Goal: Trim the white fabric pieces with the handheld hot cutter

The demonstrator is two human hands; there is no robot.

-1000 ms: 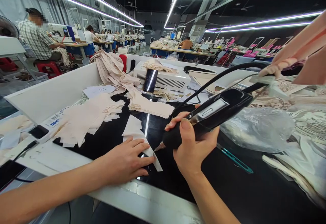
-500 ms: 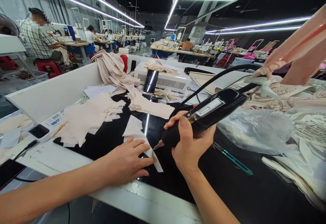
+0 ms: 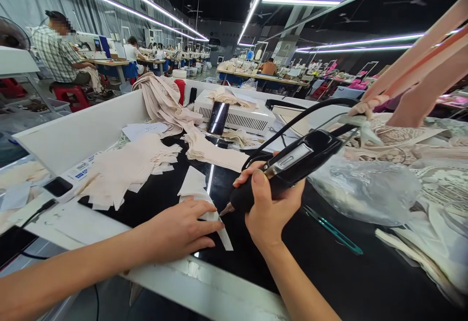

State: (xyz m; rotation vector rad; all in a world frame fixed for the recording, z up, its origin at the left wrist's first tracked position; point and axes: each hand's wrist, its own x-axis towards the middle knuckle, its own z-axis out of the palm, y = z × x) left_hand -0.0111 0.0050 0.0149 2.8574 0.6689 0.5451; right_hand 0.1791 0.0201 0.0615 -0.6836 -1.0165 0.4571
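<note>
My right hand (image 3: 268,201) is wrapped round a black corded handheld tool (image 3: 292,165) with a metal plate on its side. Its pointed metal tip (image 3: 227,209) slants down to the left, at the edge of a pale fabric piece (image 3: 193,180), beside my left fingertips; I cannot tell if it touches. My left hand (image 3: 183,231) lies on that fabric with its fingers stretched out and spread, covering its middle. The tool's rear end hangs from knotted pink fabric strips (image 3: 413,87).
A stack of beige cut pieces (image 3: 124,165) lies left; more fabric (image 3: 210,150) lies beyond my hands. Teal thread snips (image 3: 336,231) and a clear plastic bag (image 3: 361,189) are to the right. A white vented box (image 3: 248,116) stands behind. A seated person (image 3: 60,55) works far left.
My right hand and the tool have moved slightly left, and the tip sits closer to my left fingers. The hanging pink strips have swung left. The left hand stays on the fabric.
</note>
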